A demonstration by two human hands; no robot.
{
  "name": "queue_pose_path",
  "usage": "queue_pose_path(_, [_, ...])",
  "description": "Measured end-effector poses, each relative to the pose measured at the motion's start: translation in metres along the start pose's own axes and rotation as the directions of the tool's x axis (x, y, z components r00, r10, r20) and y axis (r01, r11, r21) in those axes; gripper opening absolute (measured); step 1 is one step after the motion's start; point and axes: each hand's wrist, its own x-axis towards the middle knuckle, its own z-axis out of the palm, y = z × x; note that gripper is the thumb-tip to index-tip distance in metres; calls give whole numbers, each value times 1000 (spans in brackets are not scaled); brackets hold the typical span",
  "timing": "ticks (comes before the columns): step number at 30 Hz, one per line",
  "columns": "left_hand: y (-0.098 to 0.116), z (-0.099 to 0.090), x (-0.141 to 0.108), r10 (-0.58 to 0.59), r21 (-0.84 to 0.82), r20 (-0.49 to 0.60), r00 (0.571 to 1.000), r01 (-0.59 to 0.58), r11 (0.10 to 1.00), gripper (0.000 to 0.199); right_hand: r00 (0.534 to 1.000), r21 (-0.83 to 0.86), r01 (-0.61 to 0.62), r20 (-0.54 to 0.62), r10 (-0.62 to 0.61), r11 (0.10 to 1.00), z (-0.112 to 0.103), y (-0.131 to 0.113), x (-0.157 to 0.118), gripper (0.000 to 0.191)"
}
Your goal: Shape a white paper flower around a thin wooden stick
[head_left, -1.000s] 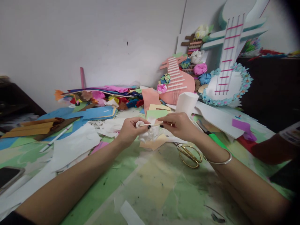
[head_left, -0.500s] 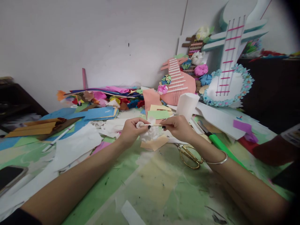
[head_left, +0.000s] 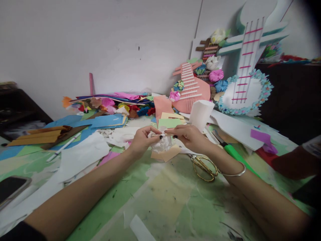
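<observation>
White crumpled paper (head_left: 162, 144) sits between the two hands, over a tan paper scrap (head_left: 166, 154) near the middle of the tabletop (head_left: 160, 204); whether it rests on the scrap cannot be told. Thumb and fingers of the left hand (head_left: 144, 142) pinch its upper edge, while the fingers of the right hand (head_left: 194, 138) grip what looks like a thin pale stick (head_left: 170, 134), its tip at the paper beside the left thumb. To work this well, the left pinch should be firm enough to stop the sheet slipping yet light enough not to flatten its folds, since such thin stuff would likely tear under a hard pull. The stick is best turned in small, even movements, close to the pinch. The gold-handled scissors (head_left: 204, 167) lie just below the right wrist, so that forearm would do well to stay raised.
</observation>
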Motion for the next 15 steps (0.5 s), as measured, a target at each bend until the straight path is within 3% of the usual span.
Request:
queue_pose_path(7, [0, 2, -1, -59, -65, 16, 998, 60, 996, 33, 999, -75, 30, 37, -27, 997, 4, 3, -2, 55])
queue_pose_path(15, [7, 8, -6, -179, -214, 37, 983, 183, 960, 35, 996, -218, 54, -62, -69, 975, 7, 2, -4, 71])
